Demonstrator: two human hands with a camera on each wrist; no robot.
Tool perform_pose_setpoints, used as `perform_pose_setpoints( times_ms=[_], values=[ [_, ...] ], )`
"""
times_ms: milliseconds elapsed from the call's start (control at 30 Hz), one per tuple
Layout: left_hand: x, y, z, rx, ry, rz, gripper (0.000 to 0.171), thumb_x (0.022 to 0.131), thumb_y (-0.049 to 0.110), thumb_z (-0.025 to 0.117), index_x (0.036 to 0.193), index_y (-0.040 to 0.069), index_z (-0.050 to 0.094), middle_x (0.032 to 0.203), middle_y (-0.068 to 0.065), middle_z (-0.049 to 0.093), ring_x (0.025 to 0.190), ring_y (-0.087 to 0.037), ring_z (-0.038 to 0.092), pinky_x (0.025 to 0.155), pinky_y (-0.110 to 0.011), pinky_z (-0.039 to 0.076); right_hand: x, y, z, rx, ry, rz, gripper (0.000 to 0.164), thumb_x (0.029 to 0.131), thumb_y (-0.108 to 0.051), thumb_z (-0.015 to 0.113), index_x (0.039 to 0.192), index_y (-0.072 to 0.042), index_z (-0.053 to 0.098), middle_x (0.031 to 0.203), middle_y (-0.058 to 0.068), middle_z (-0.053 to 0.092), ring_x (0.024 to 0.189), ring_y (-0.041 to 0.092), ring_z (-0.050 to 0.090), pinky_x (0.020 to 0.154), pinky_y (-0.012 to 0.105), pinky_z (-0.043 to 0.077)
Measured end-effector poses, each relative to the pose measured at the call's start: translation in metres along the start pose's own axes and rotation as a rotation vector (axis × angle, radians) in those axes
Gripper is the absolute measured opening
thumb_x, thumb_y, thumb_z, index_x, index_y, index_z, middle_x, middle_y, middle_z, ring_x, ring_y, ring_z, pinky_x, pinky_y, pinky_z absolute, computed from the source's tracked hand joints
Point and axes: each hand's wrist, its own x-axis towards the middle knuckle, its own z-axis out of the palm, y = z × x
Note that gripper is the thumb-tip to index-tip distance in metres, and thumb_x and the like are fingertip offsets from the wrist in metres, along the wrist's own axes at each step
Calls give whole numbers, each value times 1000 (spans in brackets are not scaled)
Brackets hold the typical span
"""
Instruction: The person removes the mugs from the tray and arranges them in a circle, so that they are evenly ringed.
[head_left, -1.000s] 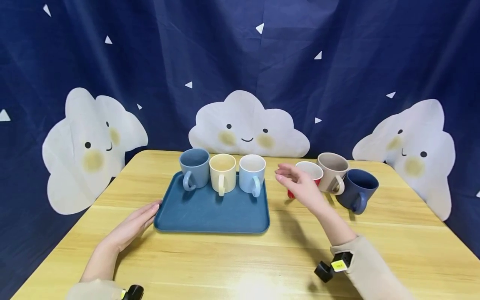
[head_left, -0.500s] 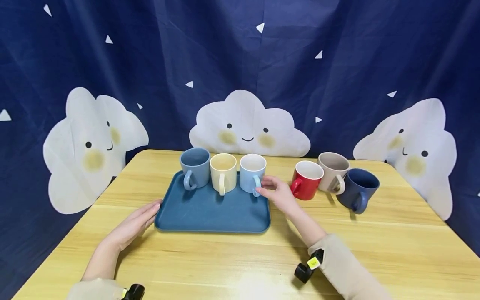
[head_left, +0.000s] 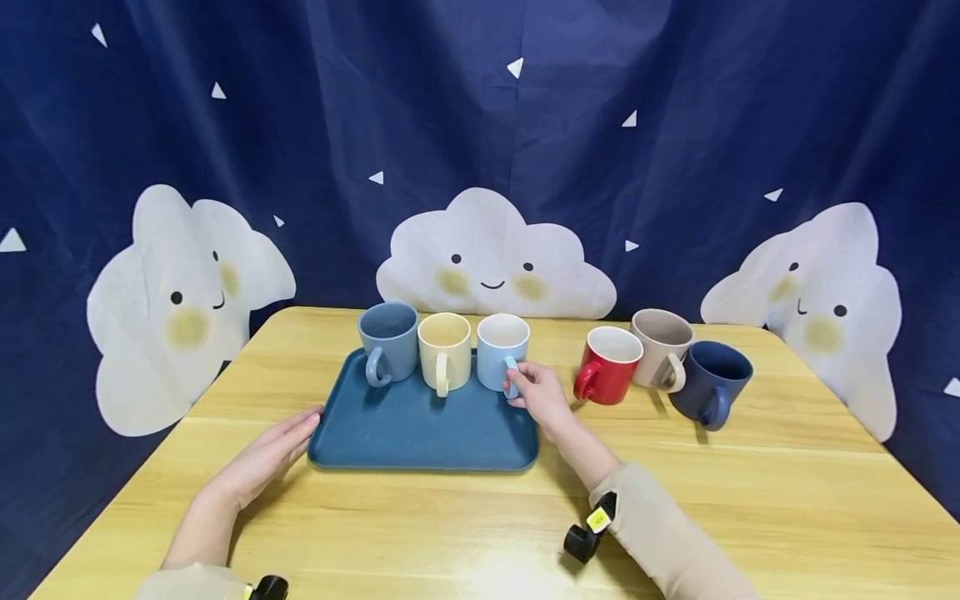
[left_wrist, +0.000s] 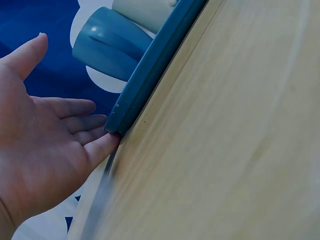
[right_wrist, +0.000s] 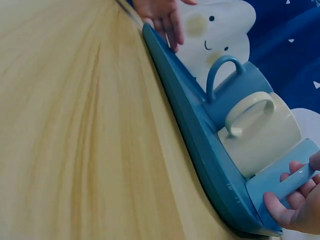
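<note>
A dark blue tray (head_left: 423, 446) lies on the wooden table, with three mugs in a row along its back. From left to right stand a grey-blue mug (head_left: 392, 342), a pale yellow mug (head_left: 446, 354) and a light blue mug (head_left: 492, 362). My right hand (head_left: 543, 400) pinches the light blue mug's handle between thumb and fingers; the right wrist view shows this handle (right_wrist: 295, 181) close up. At the tray's left edge rests my left hand (head_left: 266, 454), fingers straight. In the left wrist view its fingertips (left_wrist: 112, 142) touch the tray's rim.
To the right of the tray, on the table (head_left: 420, 533), stand a red mug (head_left: 617, 375), a taupe mug (head_left: 656, 346) and a navy mug (head_left: 701, 383), close together. A navy curtain (head_left: 480, 100) with smiling white clouds hangs behind the table.
My right hand has moved left and down from in front of the red mug to the light blue mug and taken hold of its handle. My left hand has stayed at the tray's edge.
</note>
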Motion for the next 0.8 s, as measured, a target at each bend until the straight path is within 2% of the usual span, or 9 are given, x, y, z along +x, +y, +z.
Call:
perform_pose_setpoints(
  times_ms=[133,300,467,667,800],
  values=[
    [1,-2,1,4,-10,-2,70,102,36,32,142,-15,5,149,-30,4,137,-38,6,107,-23,23,-4,2,0,21,12,-19,19,95,-5,50,95,11,60,74,9,60,72,16,57,69,38,57],
    [1,-2,-1,13,-8,-2,70,102,36,32,142,-14,5,150,-29,3,137,-38,6,108,-25,22,-11,-1,-3,68,18,-35,18,94,-4,51,93,12,60,71,8,60,68,16,58,67,38,57],
    [1,-2,-1,12,-11,5,70,102,36,32,142,-14,5,150,-29,3,137,-38,5,108,-25,22,-22,-7,-9,113,6,-47,18,93,-2,53,94,15,60,71,9,60,66,17,58,64,33,57],
    [1,-3,-2,-3,-18,3,71,102,36,32,142,-14,4,149,-31,2,137,-39,4,109,-43,9,-42,-21,-21,107,-33,-109,19,92,0,53,97,19,57,72,9,62,65,15,60,68,39,57],
    [1,-4,-2,-4,-25,6,71,102,36,32,142,-15,3,149,-31,1,137,-40,3,108,-47,6,-54,-28,-34,112,-71,-131,22,93,0,52,98,21,55,72,7,62,67,16,61,69,38,57]
  ],
)
